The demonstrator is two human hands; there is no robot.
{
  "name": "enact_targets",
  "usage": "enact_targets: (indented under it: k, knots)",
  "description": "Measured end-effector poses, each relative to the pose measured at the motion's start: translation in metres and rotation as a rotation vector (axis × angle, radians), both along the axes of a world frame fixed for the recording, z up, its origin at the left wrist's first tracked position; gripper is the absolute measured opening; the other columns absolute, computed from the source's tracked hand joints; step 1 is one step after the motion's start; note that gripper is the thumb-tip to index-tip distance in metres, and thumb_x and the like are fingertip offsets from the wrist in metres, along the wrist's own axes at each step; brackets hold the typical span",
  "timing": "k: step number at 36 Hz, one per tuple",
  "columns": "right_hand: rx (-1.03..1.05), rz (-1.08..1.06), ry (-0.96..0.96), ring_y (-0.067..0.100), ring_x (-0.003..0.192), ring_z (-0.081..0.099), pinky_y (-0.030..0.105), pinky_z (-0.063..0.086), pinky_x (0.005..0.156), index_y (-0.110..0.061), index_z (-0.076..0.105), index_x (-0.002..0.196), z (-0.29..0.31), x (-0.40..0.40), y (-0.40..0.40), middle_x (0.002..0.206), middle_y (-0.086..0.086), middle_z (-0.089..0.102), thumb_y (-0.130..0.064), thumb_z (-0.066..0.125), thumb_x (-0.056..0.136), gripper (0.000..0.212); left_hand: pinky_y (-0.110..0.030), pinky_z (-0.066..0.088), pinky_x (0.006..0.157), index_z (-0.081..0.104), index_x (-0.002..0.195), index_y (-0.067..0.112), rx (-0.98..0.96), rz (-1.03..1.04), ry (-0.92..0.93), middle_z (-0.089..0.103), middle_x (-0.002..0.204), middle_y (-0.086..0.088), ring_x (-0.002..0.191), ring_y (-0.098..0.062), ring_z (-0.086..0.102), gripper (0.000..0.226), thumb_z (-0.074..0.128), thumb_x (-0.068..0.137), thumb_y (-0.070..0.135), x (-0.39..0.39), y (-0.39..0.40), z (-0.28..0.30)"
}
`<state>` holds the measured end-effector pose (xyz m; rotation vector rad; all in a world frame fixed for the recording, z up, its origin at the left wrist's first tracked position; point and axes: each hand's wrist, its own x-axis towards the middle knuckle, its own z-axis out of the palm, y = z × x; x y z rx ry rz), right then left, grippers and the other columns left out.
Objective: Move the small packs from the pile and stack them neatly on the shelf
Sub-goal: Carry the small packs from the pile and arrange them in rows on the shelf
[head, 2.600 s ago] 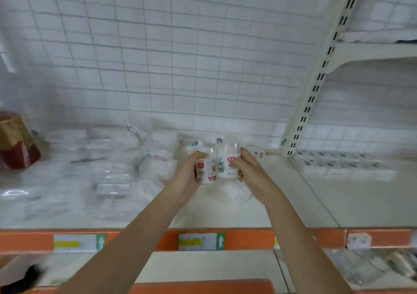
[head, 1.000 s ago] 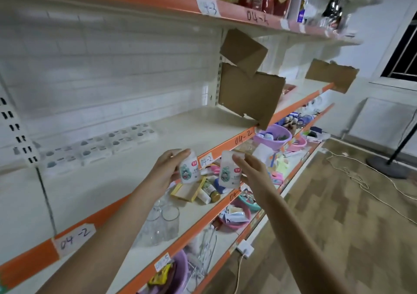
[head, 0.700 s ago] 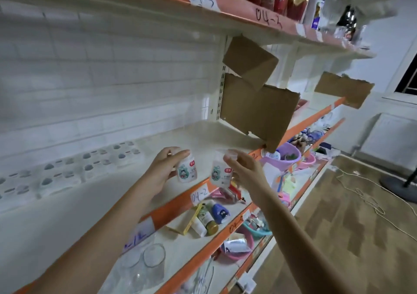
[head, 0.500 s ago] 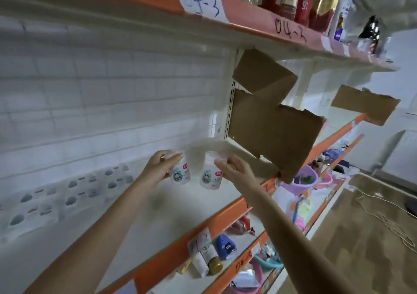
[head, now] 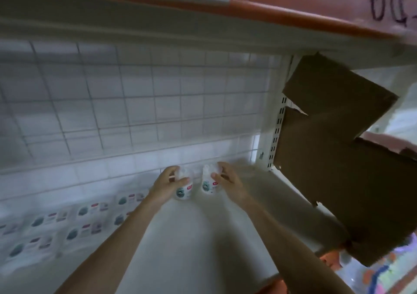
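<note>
At the back of the white shelf (head: 191,237), near the tiled wall (head: 135,104): two small packs, side by side, not touching. My left hand (head: 168,185) curls round the left pack (head: 184,191); my right hand (head: 226,184) pinches the right pack (head: 207,184) between thumb and fingers. Whether either pack rests on the shelf I cannot tell. At 8 o'clock from my hands: rows of packs (head: 67,223), lying flat, blurred. At 3 o'clock: brown cardboard (head: 338,169), beside the slotted upright (head: 276,135). At 12 o'clock, overhead: orange shelf edge (head: 293,5) with handwritten labels.
</note>
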<state>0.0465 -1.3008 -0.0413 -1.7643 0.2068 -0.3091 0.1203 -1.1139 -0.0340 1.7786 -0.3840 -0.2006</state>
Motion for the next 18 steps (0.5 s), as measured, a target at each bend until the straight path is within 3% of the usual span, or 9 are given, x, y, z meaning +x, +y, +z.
enact_targets:
  k: [4,10,13,18]
  knots:
    - [-0.045,0.074,-0.002,0.012,0.083,0.06,0.024,0.051,0.066,-0.011,0.045,0.12,-0.01,0.02,-0.003,0.105,0.007,0.057,-0.015,0.057,0.091,0.031,-0.028,0.042,0.086,0.051,0.119,0.017,-0.019,0.003,-0.009,0.056,0.113,-0.002,0.104,-0.019,0.055,0.042,0.069,0.082,0.013,0.0,-0.002,-0.002]
    - [-0.059,0.184,-0.057,0.006,0.086,0.058,0.018,0.051,0.071,-0.016,0.048,0.111,-0.012,0.042,-0.006,0.098,-0.008,0.057,-0.004,0.055,0.09,0.025,-0.025,0.048,0.081,0.051,0.116,0.013,-0.058,0.118,-0.014,0.059,0.117,-0.009,0.108,-0.024,0.058,0.047,0.075,0.076,0.018,0.0,-0.007,-0.011]
    - [-0.093,0.213,-0.068,0.006,0.083,0.059,0.016,0.051,0.068,-0.013,0.048,0.112,-0.011,0.047,-0.007,0.098,-0.003,0.058,-0.003,0.055,0.09,0.024,-0.021,0.048,0.074,0.05,0.115,0.006,-0.117,0.175,-0.005,0.058,0.115,-0.014,0.108,-0.028,0.057,0.05,0.076,0.073,0.015,-0.003,-0.01,-0.014]
    - [-0.184,0.233,-0.094,0.016,0.093,0.061,0.024,0.052,0.075,0.003,0.05,0.12,-0.016,0.055,-0.012,0.115,0.019,0.056,-0.01,0.059,0.09,0.034,-0.031,0.049,0.083,0.052,0.094,0.025,-0.15,0.231,-0.028,0.058,0.102,-0.001,0.101,-0.024,0.059,0.039,0.071,0.06,0.029,-0.007,-0.015,-0.014]
